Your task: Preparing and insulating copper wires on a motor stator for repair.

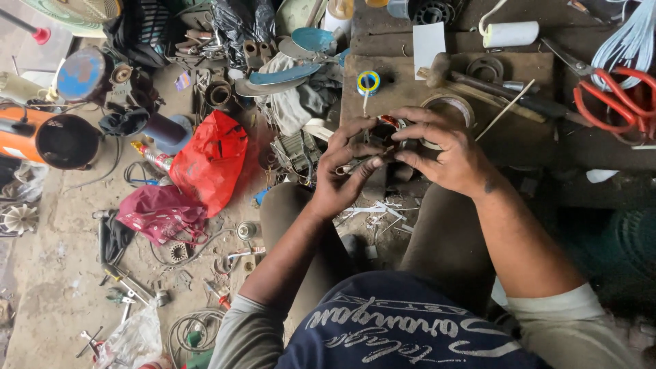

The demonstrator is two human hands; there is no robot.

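Head view looks straight down on us seated over a cluttered floor (61, 273), knees apart, both hands meeting at the middle of the frame. Our left hand (345, 174) is curled shut around a small motor coil (384, 131) wound with copper-coloured wire, thumb and fingers pinching its lower edge. Our right hand (447, 154) closes over the same coil from 3 o'clock, fingertips pressed on its top. The coil sits just before the near edge of a low wooden counter (533, 147).

On the counter, at 12 o'clock from the coil, lies a roll of blue and yellow tape (368, 83); a larger tape ring (452, 106) lies just beside our right fingers. Red-handled scissors (615, 99) rest at 2 o'clock, well apart. A red plastic bag (212, 160) lies on the floor at 9 o'clock.
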